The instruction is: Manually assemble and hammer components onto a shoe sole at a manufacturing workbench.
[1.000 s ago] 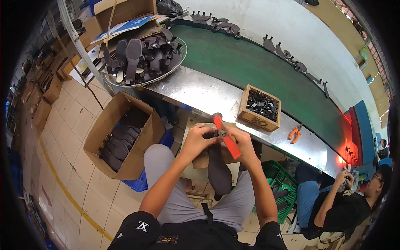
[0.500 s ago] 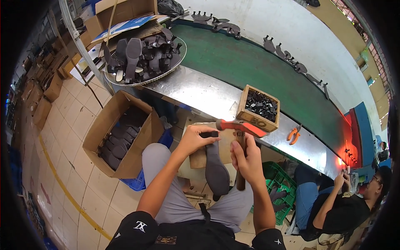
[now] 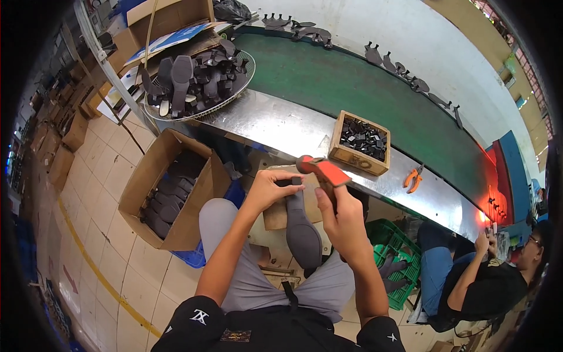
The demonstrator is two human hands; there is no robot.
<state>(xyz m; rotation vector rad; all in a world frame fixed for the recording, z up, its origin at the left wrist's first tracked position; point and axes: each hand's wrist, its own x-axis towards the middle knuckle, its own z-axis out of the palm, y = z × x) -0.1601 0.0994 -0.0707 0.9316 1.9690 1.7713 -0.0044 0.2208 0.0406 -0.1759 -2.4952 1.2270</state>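
"Checking hands. What's the left hand [image 3: 265, 190] got?"

"Thumb and fingers pinched on a dark piece [image 3: 297, 182], squarish end showing, right at the narrow end of the sole [image 3: 304, 237]. Can't tell if it's the sole's own heel or a separate part."

"And the right hand [image 3: 345, 220]?"

"Fingers wrapped round the handle of a hammer [image 3: 335, 171], thumb pointing up. Head is red, its rounded end just beside the left fingertips. Contact with the dark piece: can't tell."

"Sole position?"

"Between the person's knees, broad end toward the body, narrow end away, up by the left hand. Tan board [image 3: 274, 216] behind and partly under the hands."

"On the table [image 3: 287, 126]?"

"Metal top. Wooden box [image 3: 355, 161] of small black pieces, ahead of the right hand. Orange-handled pliers [image 3: 414, 179] to its right, apart from it. Wire basket [image 3: 251, 82] toward the left, heaped with dark heeled soles."

"Behind that?"

"Green belt [image 3: 352, 88]. Heeled soles [image 3: 373, 54] strung out along its far edge, by the white wall."

"Low down?"

"Left: open cardboard box [image 3: 196, 226] with dark soles inside, blue crate [image 3: 236, 193] against it. Right: green crate [image 3: 413, 261], dark items in it."

"Anyone else?"

"Co-worker [image 3: 489, 287], far right, black top, hands close together near a red-lit machine [image 3: 515, 176]. What they hold is too small to tell."
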